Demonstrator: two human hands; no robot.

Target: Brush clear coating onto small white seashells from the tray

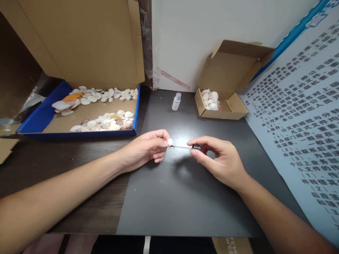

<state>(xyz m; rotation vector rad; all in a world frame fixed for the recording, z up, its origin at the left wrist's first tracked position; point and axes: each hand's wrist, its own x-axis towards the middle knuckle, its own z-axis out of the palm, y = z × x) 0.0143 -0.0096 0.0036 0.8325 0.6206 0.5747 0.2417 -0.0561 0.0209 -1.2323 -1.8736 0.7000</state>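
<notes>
Between its thumb and fingertips, my left hand (149, 146) pinches a small white shell (170, 142). My right hand (218, 157) grips the black cap (195, 146) of a thin brush, whose stem (182, 147) points left. The dark brush tip touches or nearly touches the shell. Behind the hands, a small clear bottle (176, 101) with a white label stands uncapped on the dark grey mat (164, 204).
At the back left, a blue-edged box (137, 113) holds many shells under a raised cardboard lid. An open small cardboard box (225, 114) with white shells sits at the back right. A printed sheet (304, 106) covers the right side.
</notes>
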